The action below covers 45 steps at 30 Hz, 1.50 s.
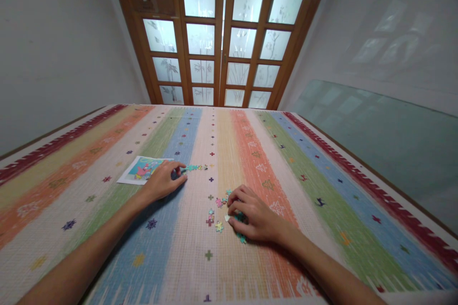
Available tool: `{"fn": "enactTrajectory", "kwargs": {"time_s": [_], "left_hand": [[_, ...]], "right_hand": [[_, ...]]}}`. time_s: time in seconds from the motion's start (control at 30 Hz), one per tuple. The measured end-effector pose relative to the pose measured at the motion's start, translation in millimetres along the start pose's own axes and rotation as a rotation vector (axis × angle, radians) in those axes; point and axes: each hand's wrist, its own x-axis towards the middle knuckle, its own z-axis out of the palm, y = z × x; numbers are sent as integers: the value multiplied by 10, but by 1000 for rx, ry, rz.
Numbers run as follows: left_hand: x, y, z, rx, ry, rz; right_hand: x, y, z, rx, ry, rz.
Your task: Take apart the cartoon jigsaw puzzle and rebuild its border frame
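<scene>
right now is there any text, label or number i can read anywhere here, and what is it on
None can be read.
picture card by the left hand: a cartoon print, any lettering too small and blurred.
puzzle pieces at the right hand: colour only, no letters.
striped cloth: woven crosses and motifs, no words.

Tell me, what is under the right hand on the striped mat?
Loose jigsaw pieces lie at the fingertips of the right hand, and a few teal ones poke out beneath it on the striped mat. Whatever lies under the palm is covered.
</scene>
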Motion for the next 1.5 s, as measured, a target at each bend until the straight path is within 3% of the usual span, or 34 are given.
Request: {"fn": "enactTrajectory", "kwargs": {"time_s": [0.17,0.37,0.67,0.83,1.07,1.23,1.33,1.5], "left_hand": [[-121,378,118,-167,7,113],[-371,881,332,-290,-227,313],[-482,1012,527,-354,-233,368],[-404,956,418,-315,-187,325],[-144,495,221,-96,68,69],[-105,277,208,65,86,23],[-111,236,214,91,117,38],[-111,213,211,80,57,105]], "right_hand": [[-5,16,6,16,6,10],[1,9,-9,8,6,-5],[14,0,13,26,24,-42],[19,-26,-8,5,52,15],[17,-19,-25,-2,64,14],[10,-19,-24,-10,51,17],[7,-23,-29,-8,57,11],[6,-20,-33,-25,53,11]]}}
